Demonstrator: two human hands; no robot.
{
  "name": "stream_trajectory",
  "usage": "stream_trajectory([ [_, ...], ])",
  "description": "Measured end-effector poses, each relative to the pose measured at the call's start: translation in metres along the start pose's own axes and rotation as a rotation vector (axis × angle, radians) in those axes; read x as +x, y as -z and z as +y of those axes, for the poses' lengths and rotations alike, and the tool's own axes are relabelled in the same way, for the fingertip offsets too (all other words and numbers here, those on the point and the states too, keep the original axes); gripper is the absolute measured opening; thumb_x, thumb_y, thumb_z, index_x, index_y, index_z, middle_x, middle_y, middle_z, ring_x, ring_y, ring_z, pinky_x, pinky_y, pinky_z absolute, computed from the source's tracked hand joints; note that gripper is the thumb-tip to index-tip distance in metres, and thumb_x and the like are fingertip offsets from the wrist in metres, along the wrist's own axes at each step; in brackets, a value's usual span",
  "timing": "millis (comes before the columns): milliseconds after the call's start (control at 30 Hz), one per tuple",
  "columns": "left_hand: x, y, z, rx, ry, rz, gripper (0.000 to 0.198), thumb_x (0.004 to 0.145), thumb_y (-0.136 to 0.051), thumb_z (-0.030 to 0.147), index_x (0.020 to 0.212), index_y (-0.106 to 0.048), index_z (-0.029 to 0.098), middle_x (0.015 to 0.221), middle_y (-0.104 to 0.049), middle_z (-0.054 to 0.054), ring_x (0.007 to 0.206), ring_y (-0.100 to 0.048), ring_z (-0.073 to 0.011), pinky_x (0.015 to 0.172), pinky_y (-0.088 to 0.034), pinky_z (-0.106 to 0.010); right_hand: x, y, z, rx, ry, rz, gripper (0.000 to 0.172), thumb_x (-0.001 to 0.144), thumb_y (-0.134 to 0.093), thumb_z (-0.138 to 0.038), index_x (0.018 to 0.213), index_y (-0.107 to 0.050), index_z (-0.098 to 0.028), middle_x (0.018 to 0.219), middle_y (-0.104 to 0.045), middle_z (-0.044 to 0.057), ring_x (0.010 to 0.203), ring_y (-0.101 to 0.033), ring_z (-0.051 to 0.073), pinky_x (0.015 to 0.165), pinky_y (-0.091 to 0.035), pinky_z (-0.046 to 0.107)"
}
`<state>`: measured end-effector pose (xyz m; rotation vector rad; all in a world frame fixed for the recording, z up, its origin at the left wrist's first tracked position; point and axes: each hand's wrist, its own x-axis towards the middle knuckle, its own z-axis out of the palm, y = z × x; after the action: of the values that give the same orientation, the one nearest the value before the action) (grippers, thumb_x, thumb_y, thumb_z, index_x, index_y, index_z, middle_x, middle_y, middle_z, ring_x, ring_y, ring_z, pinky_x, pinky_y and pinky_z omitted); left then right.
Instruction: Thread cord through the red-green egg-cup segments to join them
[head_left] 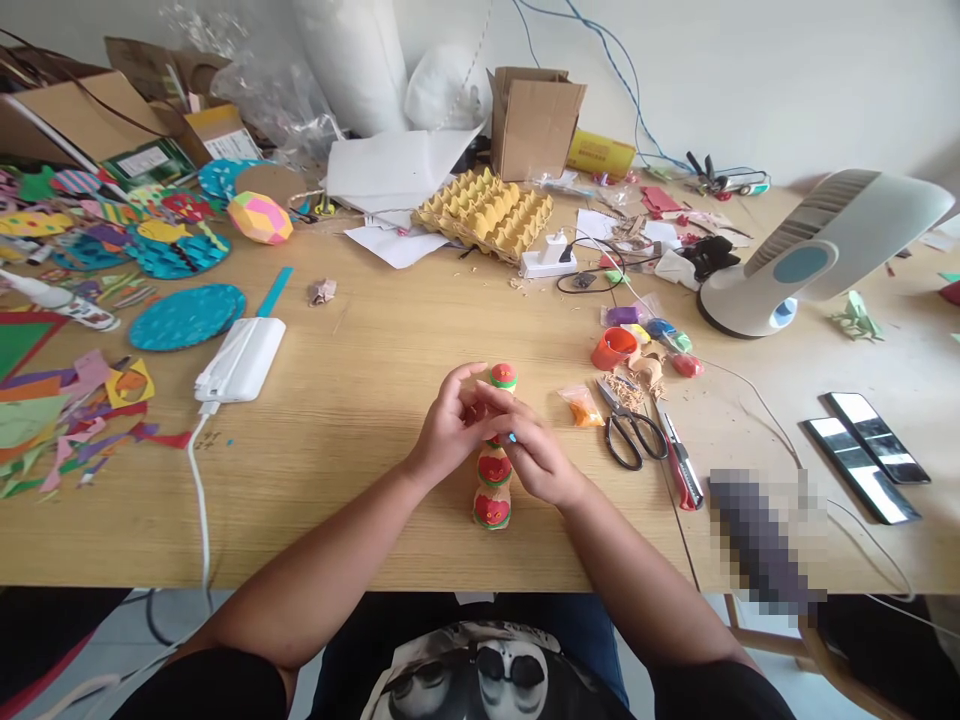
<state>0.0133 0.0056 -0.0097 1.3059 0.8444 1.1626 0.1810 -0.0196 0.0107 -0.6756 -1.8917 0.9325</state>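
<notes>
A row of egg-carton cups [493, 497], decorated in red and green with small yellow details, runs away from me along the table. Its far end shows a red, green-edged cup beyond my fingers. My left hand [448, 430] and my right hand [541, 455] meet over the middle of the row, hiding part of it. Both hands have bent fingers pressed together at the tips; whatever lies between them is hidden. A tiny blue bit [512, 437] shows at the fingers of my right hand.
To the right lie black-handled scissors [634, 430], a box cutter [681, 455], an orange clay packet [581, 405] and a red cup [614, 347]. A white fan [817, 250] stands behind two phones. At left are a power bank [241, 358] and paper scraps; a yellow egg tray [484, 210] sits behind.
</notes>
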Motion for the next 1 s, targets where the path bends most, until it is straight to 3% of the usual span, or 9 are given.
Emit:
stream_trajectory([
  [200, 0.000, 0.000, 0.005, 0.008, -0.031, 0.011, 0.061, 0.076, -0.086, 0.036, 0.125, -0.052, 0.024, 0.081, -0.066, 0.003, 0.061, -0.056, -0.0088, 0.059, -0.044, -0.021, 0.002, -0.001, -0.007, 0.144, -0.131, -0.009, 0.019, 0.096, -0.053, -0.027, 0.100, -0.071, -0.029, 0.150, -0.056, 0.004, 0.142, -0.049, 0.029, 0.119, -0.039, 0.053],
  [367, -0.001, 0.000, 0.000, 0.013, -0.029, 0.031, 0.056, 0.076, -0.086, 0.036, 0.122, -0.056, 0.023, 0.080, -0.067, 0.002, 0.062, -0.057, -0.0096, 0.058, -0.045, -0.022, 0.004, -0.001, -0.009, 0.188, -0.141, -0.018, 0.020, 0.096, -0.053, -0.032, 0.097, -0.073, -0.029, 0.150, -0.056, 0.003, 0.140, -0.050, 0.029, 0.117, -0.041, 0.051],
  [500, 0.001, 0.002, -0.004, -0.080, 0.015, 0.018, 0.051, 0.081, -0.082, 0.034, 0.123, -0.055, 0.024, 0.081, -0.070, 0.002, 0.068, -0.064, -0.0117, 0.064, -0.050, -0.024, 0.004, 0.002, -0.010, 0.185, -0.100, 0.002, 0.026, 0.100, -0.048, -0.035, 0.096, -0.072, -0.027, 0.144, -0.060, 0.006, 0.139, -0.051, 0.028, 0.116, -0.040, 0.049],
  [600, 0.004, 0.004, -0.002, -0.168, 0.068, 0.055, 0.052, 0.081, -0.082, 0.035, 0.123, -0.053, 0.023, 0.084, -0.074, 0.000, 0.076, -0.069, -0.0143, 0.074, -0.055, -0.028, 0.002, 0.004, -0.005, 0.189, -0.153, 0.115, 0.026, 0.101, -0.048, -0.034, 0.095, -0.072, -0.027, 0.140, -0.062, 0.006, 0.135, -0.053, 0.027, 0.116, -0.040, 0.047],
  [700, 0.007, 0.005, 0.002, -0.187, 0.107, 0.098, 0.053, 0.079, -0.084, 0.034, 0.121, -0.053, 0.022, 0.085, -0.077, -0.001, 0.082, -0.073, -0.0158, 0.082, -0.056, -0.030, 0.000, 0.006, 0.003, 0.174, -0.235, 0.340, 0.026, 0.102, -0.046, -0.035, 0.096, -0.071, -0.027, 0.127, -0.066, 0.007, 0.114, -0.062, 0.025, 0.099, -0.050, 0.043],
  [800, 0.007, 0.004, 0.006, -0.178, 0.137, 0.085, 0.058, 0.080, -0.083, 0.034, 0.127, -0.052, 0.022, 0.092, -0.079, -0.004, 0.092, -0.076, -0.0191, 0.087, -0.057, -0.032, 0.001, 0.008, 0.010, 0.033, -0.263, 0.501, 0.021, 0.100, -0.051, -0.033, 0.098, -0.071, -0.027, 0.098, -0.066, 0.006, 0.093, -0.061, 0.022, 0.084, -0.051, 0.038],
  [900, 0.006, 0.002, 0.006, -0.179, 0.155, 0.066, 0.062, 0.080, -0.083, 0.036, 0.132, -0.051, 0.023, 0.094, -0.080, -0.005, 0.091, -0.076, -0.0206, 0.085, -0.058, -0.034, 0.003, 0.007, 0.012, -0.113, -0.251, 0.454, 0.015, 0.092, -0.065, -0.031, 0.103, -0.074, -0.027, 0.085, -0.062, 0.003, 0.079, -0.057, 0.020, 0.072, -0.048, 0.034],
  [1000, 0.005, 0.002, 0.005, -0.194, 0.168, 0.045, 0.063, 0.080, -0.084, 0.036, 0.133, -0.053, 0.023, 0.095, -0.080, -0.004, 0.087, -0.076, -0.0199, 0.081, -0.057, -0.032, 0.004, 0.005, 0.013, -0.166, -0.234, 0.330, 0.021, 0.086, -0.072, -0.029, 0.107, -0.075, -0.028, 0.081, -0.062, 0.002, 0.072, -0.054, 0.017, 0.065, -0.046, 0.032],
])
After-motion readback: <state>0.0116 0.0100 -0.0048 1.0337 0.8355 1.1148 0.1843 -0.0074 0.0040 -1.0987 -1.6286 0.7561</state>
